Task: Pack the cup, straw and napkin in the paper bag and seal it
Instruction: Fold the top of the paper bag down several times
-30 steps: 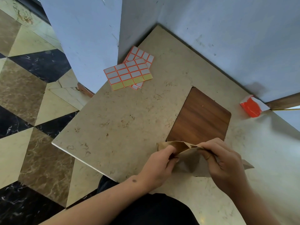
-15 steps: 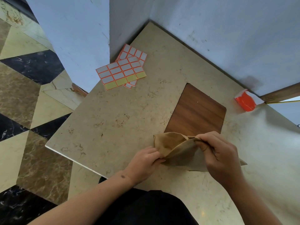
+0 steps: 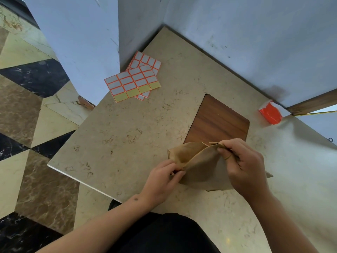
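While both hands are working the paper bag (image 3: pixel 200 161) at lower centre of the frame, left hand (image 3: pixel 164 178) is pinching one lip and right hand (image 3: pixel 244 165) the other. Looks light, thin and tear-prone, so I'd be holding the rim. Can't see a cup, straw or napkin; the bag's inside is hidden.
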